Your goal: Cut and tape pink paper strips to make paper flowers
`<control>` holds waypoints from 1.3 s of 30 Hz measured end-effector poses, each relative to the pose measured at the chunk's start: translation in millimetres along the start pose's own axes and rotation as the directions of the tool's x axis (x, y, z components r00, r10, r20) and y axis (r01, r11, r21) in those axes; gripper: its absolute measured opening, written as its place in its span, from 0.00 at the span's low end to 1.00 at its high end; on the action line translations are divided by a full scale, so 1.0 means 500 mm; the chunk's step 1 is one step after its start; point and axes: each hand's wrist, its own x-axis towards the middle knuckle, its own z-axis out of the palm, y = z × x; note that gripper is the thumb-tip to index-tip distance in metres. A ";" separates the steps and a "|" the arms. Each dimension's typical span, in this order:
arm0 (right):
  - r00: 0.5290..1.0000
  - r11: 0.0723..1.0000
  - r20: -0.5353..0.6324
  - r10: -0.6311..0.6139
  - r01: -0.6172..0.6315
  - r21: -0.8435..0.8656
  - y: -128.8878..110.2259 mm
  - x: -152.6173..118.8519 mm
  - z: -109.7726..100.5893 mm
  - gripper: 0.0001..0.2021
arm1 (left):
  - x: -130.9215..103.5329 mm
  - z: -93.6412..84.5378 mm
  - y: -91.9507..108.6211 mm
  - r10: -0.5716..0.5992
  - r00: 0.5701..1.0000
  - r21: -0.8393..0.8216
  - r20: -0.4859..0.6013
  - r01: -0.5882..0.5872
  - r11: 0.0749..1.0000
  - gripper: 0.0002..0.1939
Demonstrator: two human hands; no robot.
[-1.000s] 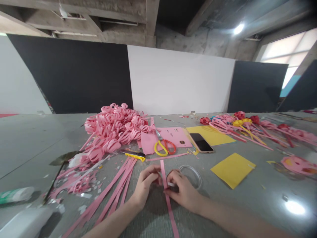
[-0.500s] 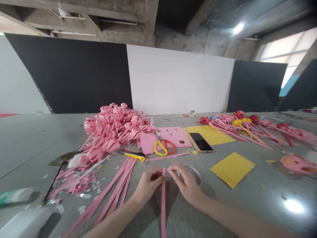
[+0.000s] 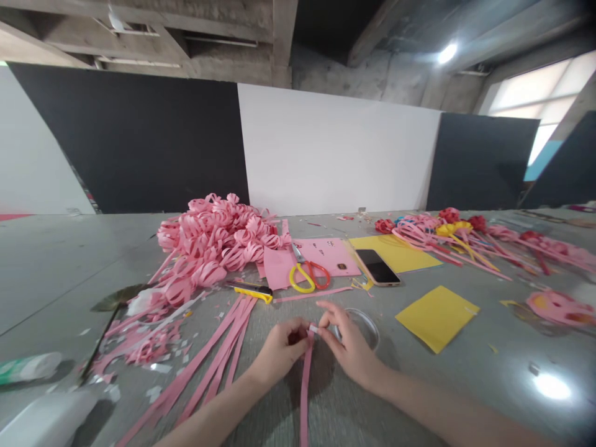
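Pink strip (image 3: pixel 305 385) on your side of the scissors (image 3: pixel 307 270). Your left hand (image 3: pixel 280 349) pinches its far end, fingers curled; your right hand (image 3: pixel 347 343) pinches a white piece (image 3: pixel 313 329) there, one finger raised.

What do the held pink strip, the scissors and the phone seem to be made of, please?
The pink strip looks like matte paper: thin, flat, without gloss. The scissors seem to have metal blades, grey and smooth, and plastic handles, coloured yellow and red. The phone has a dark, smooth front, probably glass.
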 end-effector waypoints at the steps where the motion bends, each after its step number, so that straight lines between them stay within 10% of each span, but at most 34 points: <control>1: 1.000 1.000 0.000 -0.005 0.005 -0.008 0.000 0.000 0.000 0.17 | 0.000 0.000 0.001 0.000 1.000 0.010 -0.002 0.000 1.000 0.06; 39: 0.999 0.999 0.037 -0.008 0.010 -0.052 -0.004 -0.003 0.004 0.19 | -0.012 0.008 0.019 0.112 0.988 0.226 -0.105 -0.086 0.970 0.11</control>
